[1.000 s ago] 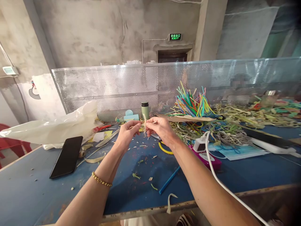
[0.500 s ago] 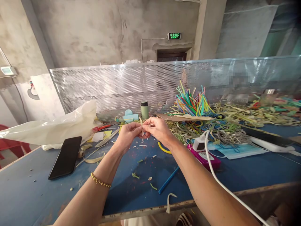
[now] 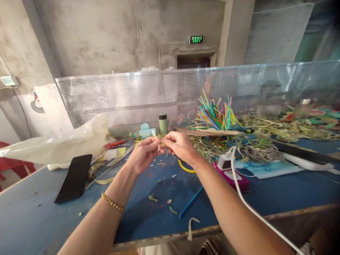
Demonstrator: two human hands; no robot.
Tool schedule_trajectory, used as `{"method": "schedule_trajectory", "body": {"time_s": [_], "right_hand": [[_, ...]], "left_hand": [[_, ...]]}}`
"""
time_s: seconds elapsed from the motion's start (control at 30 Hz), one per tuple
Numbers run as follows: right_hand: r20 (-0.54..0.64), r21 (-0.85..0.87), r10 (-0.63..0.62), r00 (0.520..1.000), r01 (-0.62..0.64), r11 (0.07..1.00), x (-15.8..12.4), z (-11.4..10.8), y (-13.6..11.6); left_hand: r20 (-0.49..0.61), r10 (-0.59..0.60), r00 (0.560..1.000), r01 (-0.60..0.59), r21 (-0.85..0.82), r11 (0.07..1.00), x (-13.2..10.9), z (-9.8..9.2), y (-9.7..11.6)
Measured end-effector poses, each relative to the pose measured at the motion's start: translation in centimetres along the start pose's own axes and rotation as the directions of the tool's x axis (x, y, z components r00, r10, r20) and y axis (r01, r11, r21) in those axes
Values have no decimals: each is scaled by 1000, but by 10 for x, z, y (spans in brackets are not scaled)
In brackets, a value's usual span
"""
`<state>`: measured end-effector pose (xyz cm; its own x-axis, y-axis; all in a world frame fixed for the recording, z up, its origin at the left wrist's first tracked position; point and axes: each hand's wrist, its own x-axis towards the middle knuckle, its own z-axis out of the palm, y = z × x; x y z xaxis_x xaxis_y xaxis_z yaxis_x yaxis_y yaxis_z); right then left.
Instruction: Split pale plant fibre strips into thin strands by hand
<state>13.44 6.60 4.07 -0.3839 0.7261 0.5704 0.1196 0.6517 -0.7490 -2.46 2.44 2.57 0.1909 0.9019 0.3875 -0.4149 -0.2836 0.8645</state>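
Observation:
My left hand (image 3: 144, 153) and my right hand (image 3: 180, 146) meet above the middle of the blue table (image 3: 143, 212). Between their fingertips is a pale strip of dried plant leaf (image 3: 155, 135), its tip sticking up beside my left thumb. My left hand is closed in a pinch on this strip. The fingers of my right hand pinch the same piece from the other side; how it is wound or knotted is too small to make out. Beyond the hands stands a green bottle (image 3: 163, 124) with a black lid.
A black phone (image 3: 73, 179) and a plastic sheet (image 3: 66, 143) lie left. Red-handled pliers (image 3: 113, 144) lie behind. To the right are colourful pipe cleaners (image 3: 219, 115), dried strips (image 3: 276, 129), a magenta power strip (image 3: 233, 179) with a white cable (image 3: 240, 196), and a blue mask (image 3: 273, 170).
My left hand has turned slightly and moved a little left. The strip's tip now leans further left. My right hand stays nearly where it was.

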Motion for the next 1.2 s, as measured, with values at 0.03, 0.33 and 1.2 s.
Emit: {"method": "schedule_trajectory", "body": {"time_s": [0.03, 0.33, 1.2], "right_hand": [[0, -4, -10, 1000, 10, 1000, 0, 0, 0], [-24, -114, -85, 996, 82, 990, 1, -1, 4], [50, -43, -38, 998, 40, 998, 2, -8, -1]], "left_hand": [[2, -5, 1000, 5, -14, 1000, 0, 0, 0], [-33, -44, 999, 42, -46, 998, -1, 3, 2], [-130, 125, 983, -98, 199, 975, 0, 8, -1]]}}
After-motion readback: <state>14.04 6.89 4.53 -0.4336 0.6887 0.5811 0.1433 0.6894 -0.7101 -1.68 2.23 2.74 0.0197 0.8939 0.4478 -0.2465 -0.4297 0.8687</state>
